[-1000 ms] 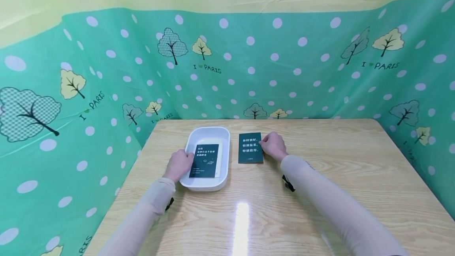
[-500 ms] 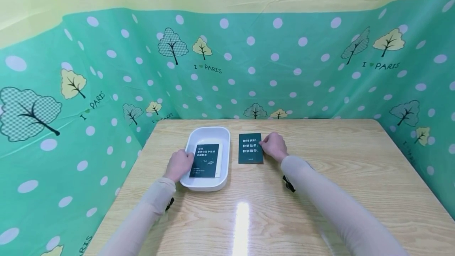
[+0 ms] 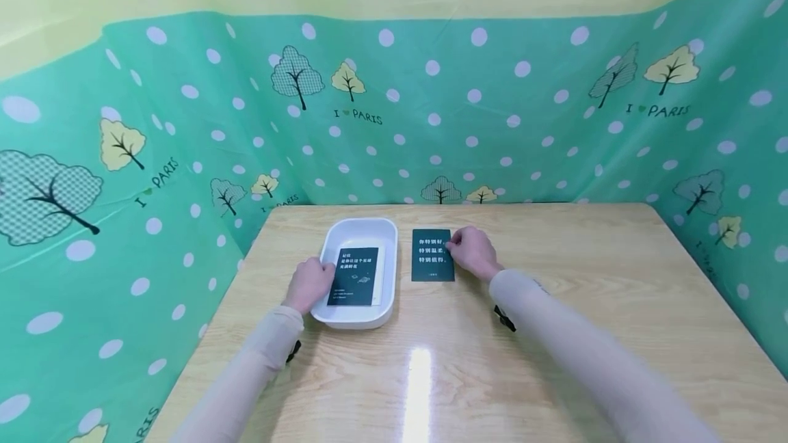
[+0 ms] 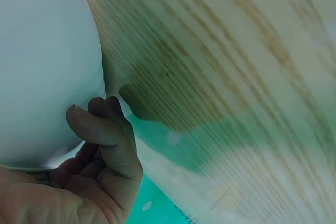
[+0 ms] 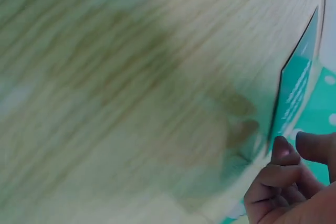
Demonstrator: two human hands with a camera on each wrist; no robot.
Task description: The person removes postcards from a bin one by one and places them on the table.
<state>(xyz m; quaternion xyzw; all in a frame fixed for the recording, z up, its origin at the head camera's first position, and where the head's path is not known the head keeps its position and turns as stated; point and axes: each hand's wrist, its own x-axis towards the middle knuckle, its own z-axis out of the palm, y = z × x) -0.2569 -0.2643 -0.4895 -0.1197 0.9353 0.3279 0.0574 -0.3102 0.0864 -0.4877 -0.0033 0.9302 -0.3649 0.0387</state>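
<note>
"PARIS" on curtain [image 3: 406, 115], Chinese on booklets [image 3: 433, 256]

Left hand [image 4: 94, 182], its curled fingers gripping the edge of a white tub [image 4: 42, 66]. Beyond the fingertips extends a wood-grain tabletop [image 4: 236, 61] with greenish reflections; beside the fingers, green cloth [image 4: 157, 205] bearing a pale spot.

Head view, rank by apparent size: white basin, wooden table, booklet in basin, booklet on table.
1. Wooden table
2. White basin
3. Booklet in basin and booklet on table: too alike to rank.
</note>
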